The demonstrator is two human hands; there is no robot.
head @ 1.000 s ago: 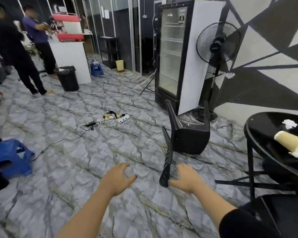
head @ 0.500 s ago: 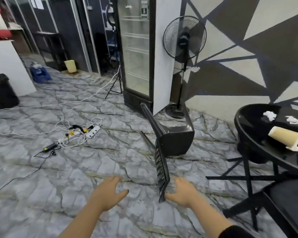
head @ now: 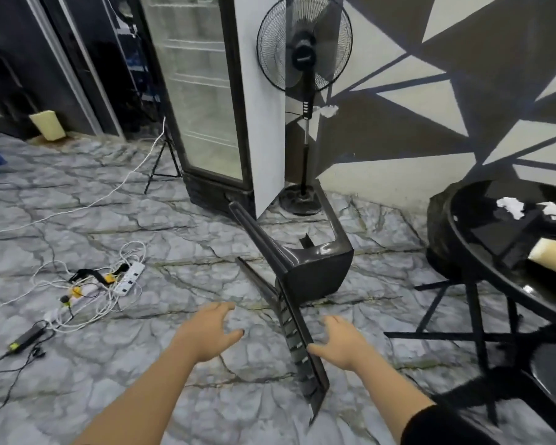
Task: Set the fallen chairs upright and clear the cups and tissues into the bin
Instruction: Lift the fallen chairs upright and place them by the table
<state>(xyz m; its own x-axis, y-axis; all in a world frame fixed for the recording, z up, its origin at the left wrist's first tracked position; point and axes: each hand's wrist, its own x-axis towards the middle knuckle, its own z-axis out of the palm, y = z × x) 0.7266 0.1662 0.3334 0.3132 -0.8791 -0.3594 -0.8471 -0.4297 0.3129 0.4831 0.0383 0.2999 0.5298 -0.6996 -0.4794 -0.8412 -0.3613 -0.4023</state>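
1. The fallen chair lies on its side on the marbled floor, in front of the glass-door fridge and the standing fan. Its legs point away, toward the fridge and the fan base, and its slatted backrest points toward the person.

2. The left hand is open with the fingers spread. It hovers to the left of the backrest and holds nothing.

3. The right hand is also open. Its thumb is at the edge of the backrest, but I cannot tell if it really touches; it is not closed around anything.

4. The chair looks like one piece of moulded dark plastic, so I judge it to be stiff and rather light, with no risk of breaking. The glossy surface may be a little slippery.

5. A good place to take hold is the top rail of the backrest, one hand on each side edge. The slots between the slats can also give the fingers a hold.

6. When it is lifted, the legs will swing near the fan base and the fridge, so the turn needs care.

7. The paper cup and the tissues are on the black round table at the right, not yet cleared. No bin is seen clearly in this view.
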